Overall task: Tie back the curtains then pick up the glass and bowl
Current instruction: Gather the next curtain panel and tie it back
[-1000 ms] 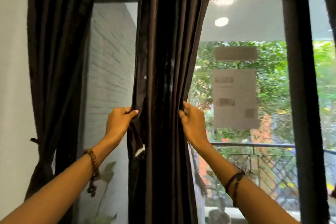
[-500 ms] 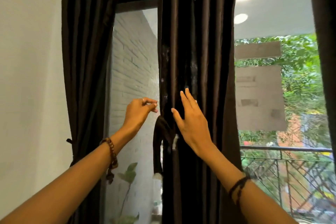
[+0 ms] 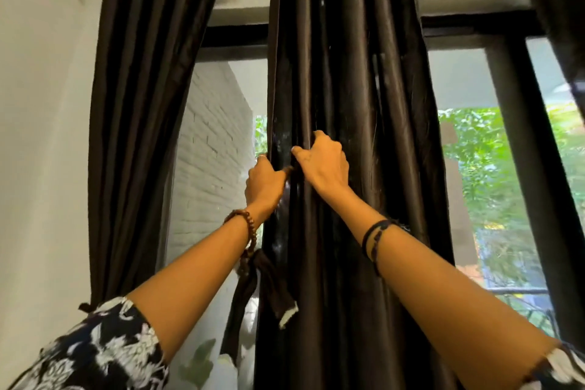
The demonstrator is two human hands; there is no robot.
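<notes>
Curtain (image 3: 342,79) folds bunched inside both hands' fingers (image 3: 319,141)

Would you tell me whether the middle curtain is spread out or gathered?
Gathered. The middle curtain hangs in tight folds, gripped by the left hand and right hand. Its tie strap dangles loose.

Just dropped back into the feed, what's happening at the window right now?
A person is standing at the window gathering the middle dark curtain. The left hand grips its left edge and the right hand has its fingers curled into the folds beside it. A loose tie-back strap hangs below the left wrist, not yet wrapped round the fabric. The left curtain by the wall looks already tied low down. No glass or bowl is in view.
</notes>
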